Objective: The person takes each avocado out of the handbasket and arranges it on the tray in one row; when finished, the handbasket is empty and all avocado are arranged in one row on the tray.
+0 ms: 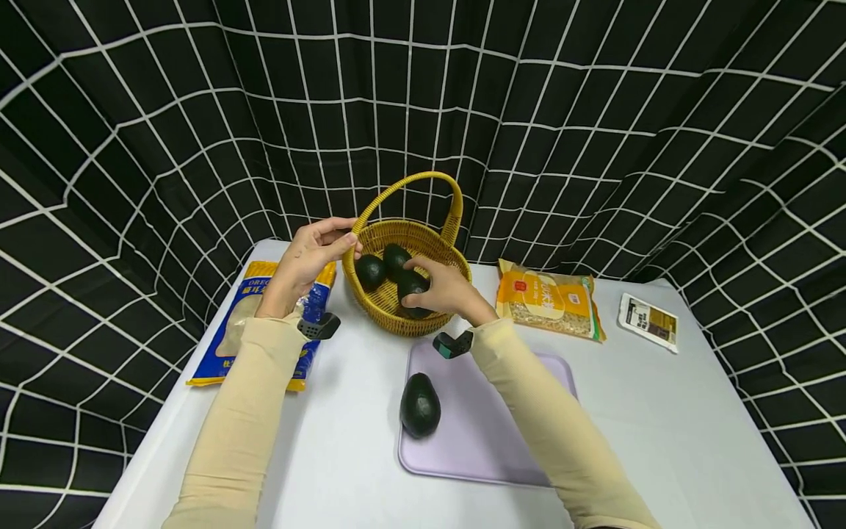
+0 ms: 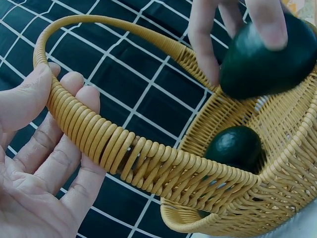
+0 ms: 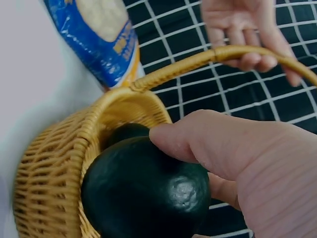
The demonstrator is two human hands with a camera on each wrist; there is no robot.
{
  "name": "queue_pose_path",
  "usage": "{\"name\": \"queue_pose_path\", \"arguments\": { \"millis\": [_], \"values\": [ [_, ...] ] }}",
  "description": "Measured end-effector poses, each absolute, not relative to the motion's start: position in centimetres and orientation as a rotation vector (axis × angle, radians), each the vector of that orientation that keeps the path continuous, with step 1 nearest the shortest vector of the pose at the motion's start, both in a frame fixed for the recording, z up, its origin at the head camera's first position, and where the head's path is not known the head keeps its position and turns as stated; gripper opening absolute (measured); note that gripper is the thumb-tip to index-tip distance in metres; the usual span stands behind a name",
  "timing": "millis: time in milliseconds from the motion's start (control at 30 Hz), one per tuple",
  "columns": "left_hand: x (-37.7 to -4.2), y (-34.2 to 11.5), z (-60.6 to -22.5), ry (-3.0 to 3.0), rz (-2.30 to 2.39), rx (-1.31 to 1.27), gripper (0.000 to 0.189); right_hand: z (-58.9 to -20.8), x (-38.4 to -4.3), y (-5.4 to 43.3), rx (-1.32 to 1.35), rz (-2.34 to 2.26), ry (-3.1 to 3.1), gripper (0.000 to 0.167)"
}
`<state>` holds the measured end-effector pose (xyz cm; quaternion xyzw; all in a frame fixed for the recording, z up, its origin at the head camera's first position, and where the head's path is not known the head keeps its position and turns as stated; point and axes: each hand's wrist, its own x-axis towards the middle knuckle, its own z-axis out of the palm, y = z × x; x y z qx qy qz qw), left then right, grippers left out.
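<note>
A bare right hand (image 1: 444, 286) clamps thumb and fingers on a dark green, oval avocado (image 1: 413, 294) over the opening of a round, golden wicker basket (image 1: 395, 325). Just left of that grip, two other avocados (image 1: 370, 272) lie inside. Farther left, a bare left hand (image 1: 312, 253) pinches the arched wicker handle (image 1: 423, 175). Below the right grip, a fourth avocado (image 1: 420, 405) rests on a pale purple, rectangular tray (image 1: 479, 437). Well left lies a blue-and-yellow plastic bag (image 1: 233, 323); well right, an orange plastic bag (image 1: 543, 301).
</note>
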<state>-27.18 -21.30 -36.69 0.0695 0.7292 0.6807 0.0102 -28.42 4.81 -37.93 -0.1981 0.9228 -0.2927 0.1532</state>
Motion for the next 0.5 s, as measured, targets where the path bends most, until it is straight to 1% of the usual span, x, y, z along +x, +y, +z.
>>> {"name": "queue_pose_path", "arguments": {
  "millis": [300,500],
  "values": [
    [-27.0,-21.2,-36.7,2.256,2.154,0.221,0.038,-36.2,-26.6,7.2,-0.568,-0.938,2.624,0.061],
    [-27.1,-21.1,-36.5,2.266,2.150,0.216,0.038,-35.4,-25.0,8.4,-0.511,-0.958,2.598,0.061]
  ]
}}
